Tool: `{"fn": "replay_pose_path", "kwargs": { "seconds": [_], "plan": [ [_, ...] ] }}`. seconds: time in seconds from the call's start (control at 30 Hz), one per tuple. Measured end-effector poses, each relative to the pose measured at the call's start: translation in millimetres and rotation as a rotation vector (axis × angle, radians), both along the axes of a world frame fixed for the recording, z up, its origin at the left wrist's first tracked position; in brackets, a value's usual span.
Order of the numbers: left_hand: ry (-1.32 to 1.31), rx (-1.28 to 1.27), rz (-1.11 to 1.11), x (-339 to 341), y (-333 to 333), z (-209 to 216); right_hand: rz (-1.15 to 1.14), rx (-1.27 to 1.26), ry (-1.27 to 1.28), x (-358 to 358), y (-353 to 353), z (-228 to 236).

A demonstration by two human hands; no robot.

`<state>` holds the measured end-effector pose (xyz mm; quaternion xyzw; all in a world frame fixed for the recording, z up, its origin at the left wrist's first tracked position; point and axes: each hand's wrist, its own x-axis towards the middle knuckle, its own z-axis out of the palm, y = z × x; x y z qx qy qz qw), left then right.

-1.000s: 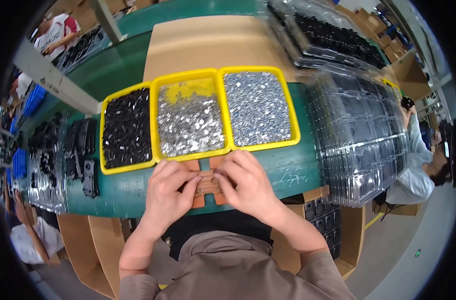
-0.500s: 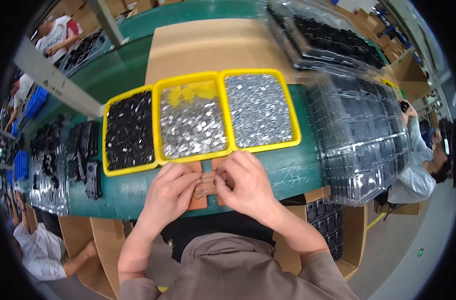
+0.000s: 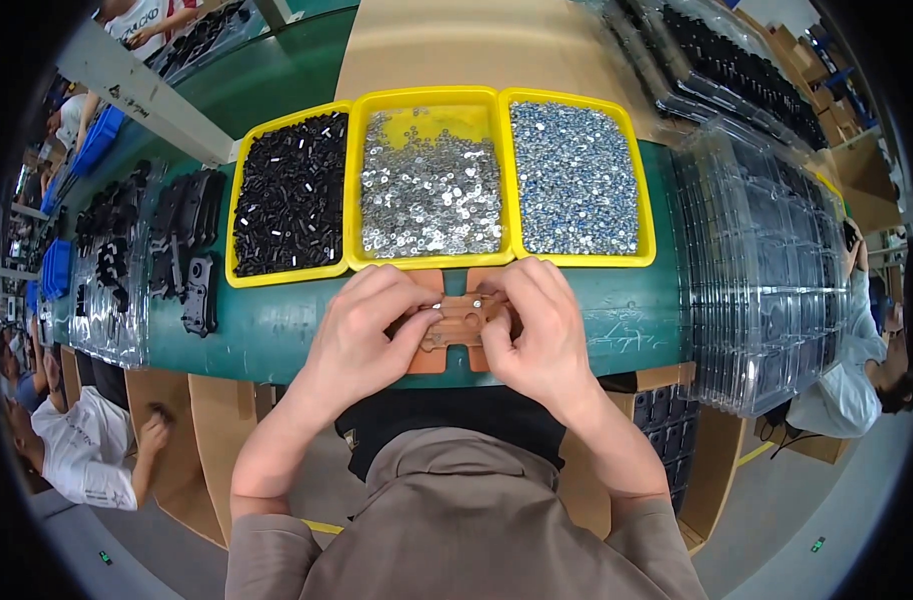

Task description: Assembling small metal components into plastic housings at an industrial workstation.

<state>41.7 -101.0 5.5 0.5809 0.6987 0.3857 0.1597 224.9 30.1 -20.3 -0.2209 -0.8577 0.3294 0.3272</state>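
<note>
Close in front of me on the green bench lies an orange-brown H-shaped fixture (image 3: pixel 427 358), with a brown grooved plate (image 3: pixel 461 325) across its middle. My left hand (image 3: pixel 375 325) is at the plate's left end, thumb and forefinger pinched at a small shiny metal piece (image 3: pixel 437 307). At the right end, my right hand (image 3: pixel 539 322) has its fingers curled and closed; what they hold, if anything, is hidden. Another small shiny piece (image 3: pixel 477 303) sits on the plate near the right fingertips.
Beyond the fixture stand yellow trays of black parts (image 3: pixel 289 195), silver washers (image 3: pixel 432 200) and small blue-silver parts (image 3: pixel 575 180). Clear plastic trays (image 3: pixel 762 270) are stacked right. Black housings (image 3: pixel 199 295) lie left. Cardboard boxes (image 3: pixel 222 440) stand below the bench edge. Co-workers sit on both sides.
The view has shifted, so the trays appear higher and further right. My hands have parted slightly over the plate, and more of it shows, with small shiny pieces visible at its upper edge.
</note>
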Motion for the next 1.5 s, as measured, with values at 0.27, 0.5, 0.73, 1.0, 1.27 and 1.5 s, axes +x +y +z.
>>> {"fn": "replay_pose_path", "kwargs": {
  "seconds": [0.27, 0.5, 0.73, 1.0, 1.27, 1.5],
  "plan": [
    [0.004, 0.006, -0.037, -5, 5, 0, -0.045, 0.028, 0.018, -2, 20, 12],
    [-0.110, -0.082, 0.014, -10, 18, 28, -0.142, 0.255, -0.114, -17, 123, 30],
    [0.185, -0.109, -0.142, -17, 103, 54, -0.150, 0.461, -0.104, -20, 141, -9],
    [0.602, 0.031, -0.297, 0, 187, 13, -0.352, 0.401, 0.099, -13, 147, -1],
    [0.405, -0.063, -0.298, -3, 203, 17, -0.438, 0.378, 0.088, -8, 153, 1],
    [0.402, 0.087, -0.278, 1, 196, 11, -0.397, 0.423, 0.193, -13, 155, -4]
  ]
}}
